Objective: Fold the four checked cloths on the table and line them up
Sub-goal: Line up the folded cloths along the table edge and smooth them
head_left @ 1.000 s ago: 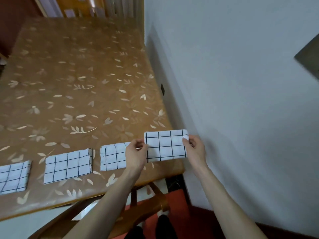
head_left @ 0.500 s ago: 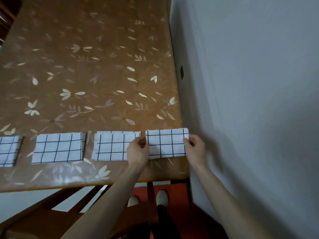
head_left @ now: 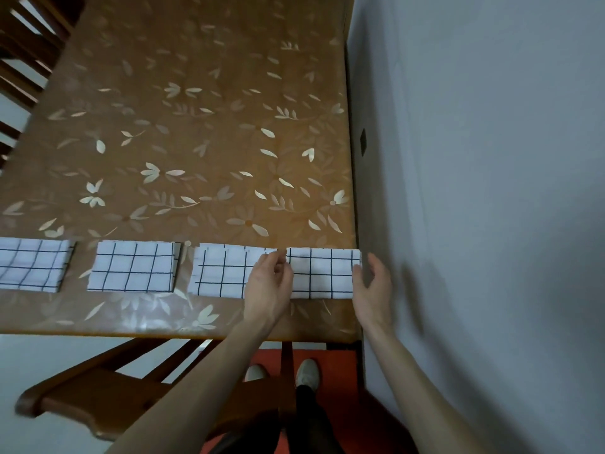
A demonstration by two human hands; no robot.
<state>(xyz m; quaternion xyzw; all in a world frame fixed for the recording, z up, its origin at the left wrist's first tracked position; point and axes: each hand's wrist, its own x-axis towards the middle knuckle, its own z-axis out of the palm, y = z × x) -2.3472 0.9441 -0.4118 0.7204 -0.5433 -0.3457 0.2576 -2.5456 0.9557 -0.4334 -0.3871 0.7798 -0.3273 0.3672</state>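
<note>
Four folded white cloths with black checks lie in a row along the table's near edge: one cut off at the far left (head_left: 31, 265), a second (head_left: 132, 266), a third (head_left: 222, 273) and the rightmost cloth (head_left: 322, 273) beside the wall. My left hand (head_left: 270, 286) covers the gap between the third and the rightmost cloth, and its curled thumb and fingers pinch the rightmost cloth's upper left corner. My right hand (head_left: 373, 285) is just off that cloth's right edge, fingers relaxed and spread, gripping nothing.
The brown table (head_left: 196, 142) with a leaf pattern stands against a grey wall (head_left: 474, 191) on the right. A wooden chair (head_left: 108, 398) is under the near edge, and another chair's back (head_left: 19, 60) is at the far left. My feet stand on a red floor.
The rightmost cloth came down flat on the table, in line with the other three. My right hand let go of its right edge and opened. The camera tilted further down.
</note>
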